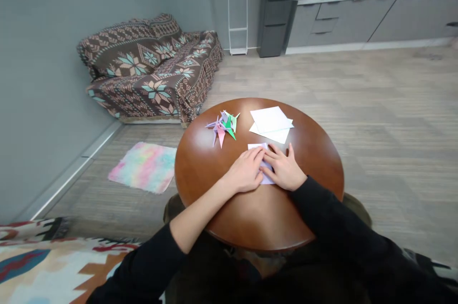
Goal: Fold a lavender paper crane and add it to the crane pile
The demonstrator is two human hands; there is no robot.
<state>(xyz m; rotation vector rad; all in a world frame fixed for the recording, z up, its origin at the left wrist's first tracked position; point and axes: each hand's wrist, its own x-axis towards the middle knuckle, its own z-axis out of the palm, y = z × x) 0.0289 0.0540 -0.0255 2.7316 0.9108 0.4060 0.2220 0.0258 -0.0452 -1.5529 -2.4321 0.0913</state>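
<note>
A pale lilac sheet of origami paper point(267, 180) lies on the round wooden table, partly covered by both hands. My left hand point(246, 170) rests flat on its left side, with the fingers close together and reaching toward the upper part. On the right side, my right hand point(284, 169) presses down with its fingers spread and the thumb apart. The fingertips of the two hands meet near the middle of the paper. Any crease under them is hidden. Beyond my left hand sit several folded paper cranes point(221, 134) in purple, pink and green, bunched together.
Loose white and pale sheets point(271, 120) overlap beyond my right hand on the brown table point(315, 161). A patterned covered sofa point(157, 65) stands at the back left, near a fluffy pastel mat point(143, 165). Grey kitchen cabinets point(350, 20) line the far wall.
</note>
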